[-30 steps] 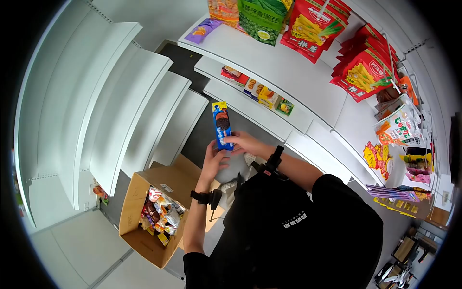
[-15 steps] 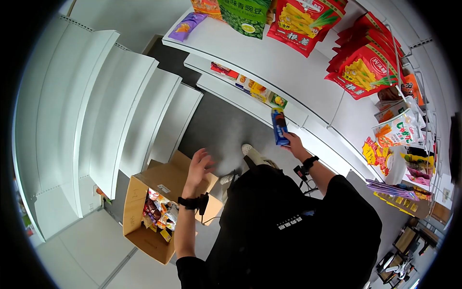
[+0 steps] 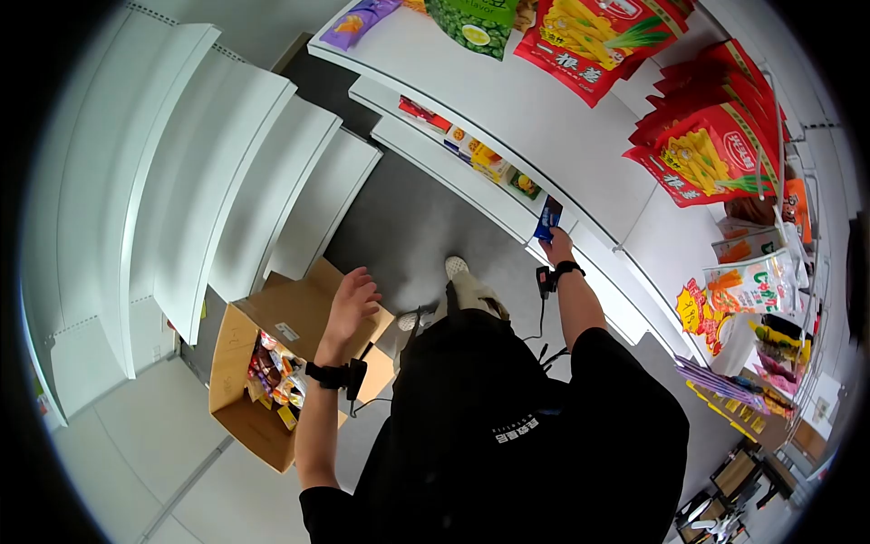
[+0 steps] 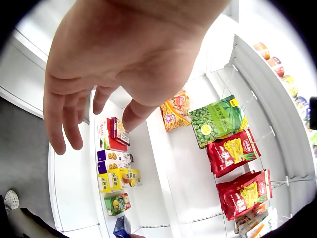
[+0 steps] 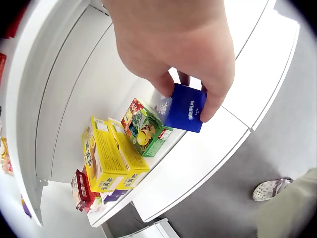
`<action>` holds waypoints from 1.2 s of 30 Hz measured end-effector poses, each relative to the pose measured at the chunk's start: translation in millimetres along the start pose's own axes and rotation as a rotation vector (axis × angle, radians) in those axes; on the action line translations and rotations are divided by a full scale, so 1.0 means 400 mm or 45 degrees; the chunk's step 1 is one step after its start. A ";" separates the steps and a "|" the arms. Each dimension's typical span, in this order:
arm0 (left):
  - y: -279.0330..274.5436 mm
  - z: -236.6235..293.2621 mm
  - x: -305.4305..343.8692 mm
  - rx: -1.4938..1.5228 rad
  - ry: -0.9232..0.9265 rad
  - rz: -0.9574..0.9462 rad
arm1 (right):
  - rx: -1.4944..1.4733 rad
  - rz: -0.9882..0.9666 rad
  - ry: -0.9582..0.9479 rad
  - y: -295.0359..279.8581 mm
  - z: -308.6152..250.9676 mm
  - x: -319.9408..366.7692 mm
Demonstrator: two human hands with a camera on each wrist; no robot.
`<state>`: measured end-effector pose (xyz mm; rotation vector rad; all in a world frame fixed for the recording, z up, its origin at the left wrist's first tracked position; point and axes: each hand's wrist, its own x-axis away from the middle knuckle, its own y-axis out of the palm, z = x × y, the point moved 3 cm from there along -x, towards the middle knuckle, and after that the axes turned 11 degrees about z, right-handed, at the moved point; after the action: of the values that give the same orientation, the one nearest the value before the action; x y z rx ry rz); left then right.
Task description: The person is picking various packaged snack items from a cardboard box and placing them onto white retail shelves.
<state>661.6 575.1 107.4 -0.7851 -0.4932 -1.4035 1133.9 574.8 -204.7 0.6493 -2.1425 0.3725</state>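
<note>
The right hand (image 5: 181,59) pinches the end of a blue box (image 5: 185,108) between thumb and fingers, at a shelf beside a green box (image 5: 146,130) and yellow boxes (image 5: 106,156). From the head view, that blue box (image 3: 548,218) lies partly under the upper shelf's edge, with the right hand (image 3: 559,247) at its near end. The left hand (image 3: 352,304) hangs in the air over the cardboard carton's side, holding nothing; its fingers are relaxed in the left wrist view, where the hand (image 4: 119,59) covers the top.
A cardboard carton (image 3: 237,363) of mixed snack packs stands on the floor at left. White tiered shelves (image 3: 263,163) rise behind it. Red snack bags (image 3: 716,150) and a green bag (image 3: 476,27) stand on the upper right shelf. Feet in white shoes (image 3: 456,266) are between.
The right hand has carried the blue box away from the left hand, over to the right-hand shelf beside the green box. The left hand has let go of the box and moved left.
</note>
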 end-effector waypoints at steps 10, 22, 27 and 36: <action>-0.066 -0.053 0.047 0.195 0.037 0.158 | 0.982 -0.377 -1.273 0.067 0.062 -0.309; -0.123 -0.128 0.093 0.301 -0.001 0.294 | 0.713 -0.405 -0.651 0.091 0.013 -0.254; -0.149 -0.152 0.101 0.372 0.020 0.315 | 0.054 -0.266 -0.023 0.135 0.027 -0.092; -0.230 -0.218 0.132 0.499 0.056 0.338 | -0.255 -0.252 0.165 0.162 0.137 0.106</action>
<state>565.8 476.5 105.5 -0.4802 -0.5848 -1.0327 1040.1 588.5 -206.0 0.6948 -1.9415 0.0887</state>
